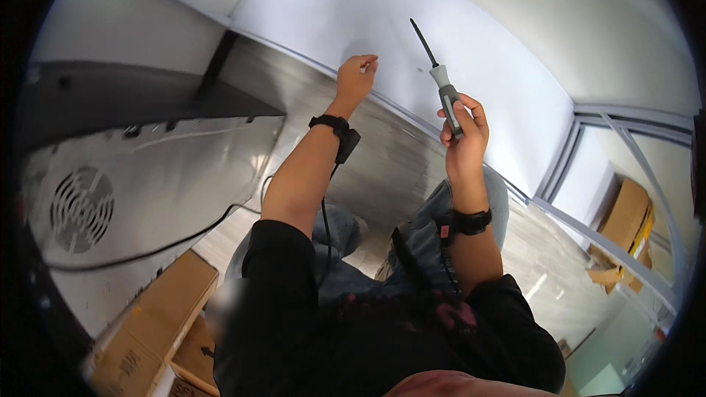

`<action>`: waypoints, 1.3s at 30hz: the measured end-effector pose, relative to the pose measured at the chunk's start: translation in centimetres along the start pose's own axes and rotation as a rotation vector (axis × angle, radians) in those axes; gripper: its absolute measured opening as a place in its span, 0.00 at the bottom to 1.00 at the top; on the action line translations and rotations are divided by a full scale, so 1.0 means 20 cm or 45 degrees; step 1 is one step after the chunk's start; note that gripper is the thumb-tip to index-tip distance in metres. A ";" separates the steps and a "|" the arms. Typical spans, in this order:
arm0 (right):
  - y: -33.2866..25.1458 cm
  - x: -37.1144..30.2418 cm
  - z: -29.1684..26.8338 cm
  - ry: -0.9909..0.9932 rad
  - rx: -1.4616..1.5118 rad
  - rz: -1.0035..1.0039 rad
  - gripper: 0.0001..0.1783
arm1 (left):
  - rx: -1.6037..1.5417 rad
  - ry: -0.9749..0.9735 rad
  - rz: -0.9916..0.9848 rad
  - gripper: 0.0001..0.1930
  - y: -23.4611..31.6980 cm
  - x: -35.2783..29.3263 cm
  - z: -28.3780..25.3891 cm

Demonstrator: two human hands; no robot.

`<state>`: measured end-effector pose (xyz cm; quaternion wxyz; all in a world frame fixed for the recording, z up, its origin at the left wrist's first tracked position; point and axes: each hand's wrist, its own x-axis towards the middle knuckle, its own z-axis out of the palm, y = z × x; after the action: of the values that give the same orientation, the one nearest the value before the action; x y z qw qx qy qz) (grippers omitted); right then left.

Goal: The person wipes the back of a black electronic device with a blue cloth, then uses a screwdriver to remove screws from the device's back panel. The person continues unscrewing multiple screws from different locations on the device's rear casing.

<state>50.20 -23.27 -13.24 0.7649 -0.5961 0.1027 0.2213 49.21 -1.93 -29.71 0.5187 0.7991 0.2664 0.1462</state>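
Note:
My right hand [469,136] grips a screwdriver [449,101] by its grey and dark green handle. The dark shaft points up and away to the left, in front of a white panel [493,66]. My left hand [356,79] is raised at the panel's near edge, thumb and fingers drawn together. Whatever lies in that pinch, if anything, is too small to make out. A small dark spot [420,70] marks the panel between the left hand and the screwdriver. Black straps with small devices sit on both wrists.
A metal cabinet with a round vent [82,209] stands at the left. A black cable [176,239] runs from it toward my left arm. Cardboard boxes [151,327] are at the lower left, and another carton [625,217] lies behind the metal frame [625,254] at right.

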 end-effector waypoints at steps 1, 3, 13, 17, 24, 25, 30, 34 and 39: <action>-0.02 -0.02 0.03 -0.055 -0.017 -0.003 0.09 | -0.154 0.001 -0.091 0.09 0.05 -0.01 -0.09; -0.04 -0.07 0.11 -0.191 -0.022 -0.004 0.10 | -0.447 0.006 -0.183 0.12 0.18 -0.05 -0.29; -0.15 -0.43 0.50 -0.913 -0.138 -0.049 0.17 | -1.117 0.388 -0.227 0.16 0.96 -0.55 -1.12; -0.20 -0.59 0.58 -1.103 -0.304 -0.089 0.18 | -1.219 0.544 -0.100 0.17 0.98 -0.72 -1.29; -0.21 -0.74 0.66 -1.213 -0.203 -0.202 0.18 | -1.259 0.624 0.031 0.16 1.07 -0.78 -1.40; -0.21 -0.75 0.68 -1.218 -0.204 -0.195 0.18 | -1.260 0.639 0.039 0.16 1.06 -0.77 -1.41; -0.20 -0.76 0.72 -1.236 -0.178 -0.138 0.17 | -1.277 0.679 0.066 0.15 1.05 -0.77 -1.43; -0.18 -0.77 0.74 -1.225 -0.153 -0.068 0.17 | -1.296 0.684 0.064 0.15 1.04 -0.77 -1.44; -0.18 -0.76 0.73 -1.238 -0.105 0.011 0.16 | -1.284 0.688 0.056 0.15 1.04 -0.77 -1.44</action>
<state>36.95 -13.21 0.23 0.6990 -0.4530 -0.2730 0.4813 27.66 4.09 1.77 0.7463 0.3923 0.2702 0.4649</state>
